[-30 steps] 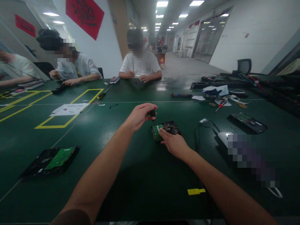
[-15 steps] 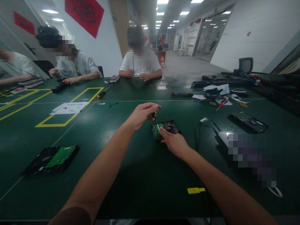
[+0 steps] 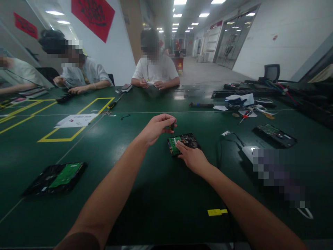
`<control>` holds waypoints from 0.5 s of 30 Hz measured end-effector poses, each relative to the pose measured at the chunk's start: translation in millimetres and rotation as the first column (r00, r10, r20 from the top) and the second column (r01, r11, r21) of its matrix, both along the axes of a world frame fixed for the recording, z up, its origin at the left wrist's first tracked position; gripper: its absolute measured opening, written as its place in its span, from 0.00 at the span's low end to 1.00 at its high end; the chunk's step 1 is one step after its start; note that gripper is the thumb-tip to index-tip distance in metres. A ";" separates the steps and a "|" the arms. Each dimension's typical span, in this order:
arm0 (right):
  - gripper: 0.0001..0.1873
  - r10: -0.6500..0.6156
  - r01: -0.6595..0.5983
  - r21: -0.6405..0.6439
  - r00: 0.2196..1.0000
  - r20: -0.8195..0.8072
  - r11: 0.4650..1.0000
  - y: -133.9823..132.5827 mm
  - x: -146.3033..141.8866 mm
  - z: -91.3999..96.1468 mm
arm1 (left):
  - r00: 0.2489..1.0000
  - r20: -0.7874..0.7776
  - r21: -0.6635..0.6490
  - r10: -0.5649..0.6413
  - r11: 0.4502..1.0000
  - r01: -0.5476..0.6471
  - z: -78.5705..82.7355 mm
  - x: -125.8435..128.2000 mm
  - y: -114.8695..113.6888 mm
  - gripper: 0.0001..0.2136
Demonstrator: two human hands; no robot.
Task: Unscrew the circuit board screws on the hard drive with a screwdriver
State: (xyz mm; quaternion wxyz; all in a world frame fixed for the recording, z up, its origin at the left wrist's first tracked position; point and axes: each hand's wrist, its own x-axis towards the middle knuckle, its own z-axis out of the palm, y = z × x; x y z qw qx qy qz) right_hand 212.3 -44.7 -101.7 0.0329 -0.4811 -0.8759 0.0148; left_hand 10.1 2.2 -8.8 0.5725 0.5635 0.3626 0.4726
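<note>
A hard drive (image 3: 191, 140) lies on the green tabletop before me, its green circuit board facing up. My right hand (image 3: 195, 158) grips its near side, fingers lying over the board. Above the drive's far left part, my left hand (image 3: 158, 127) pinches the short black-and-yellow handle of what looks like a screwdriver (image 3: 172, 127), held roughly upright. Whether its tip touches the drive, I cannot tell.
Another hard drive (image 3: 56, 177) lies at the left, and one more (image 3: 275, 135) at the right. A pixelated white-ended object (image 3: 249, 150) with a cable is beside my right arm. A yellow tag (image 3: 217, 212) lies near the front edge. Co-workers sit across the table.
The screwdriver handle appears turned between my left fingers, showing less yellow, and the fingertips have shifted slightly. My right hand and the hard drive stay in place.
</note>
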 end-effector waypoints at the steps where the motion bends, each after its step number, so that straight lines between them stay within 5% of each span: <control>1: 0.30 0.003 -0.003 0.004 1.000 -0.002 1.000 -0.1 0.2 -0.1 | 1.000 -0.011 0.008 0.006 1.000 -0.005 -0.4 -0.6 0.6 0.08; 15: 0.29 0.001 -0.001 -0.020 1.000 -0.019 1.000 -2.8 0.0 3.7 | 0.994 0.077 0.000 0.084 0.996 -0.084 -2.8 3.0 1.8 0.07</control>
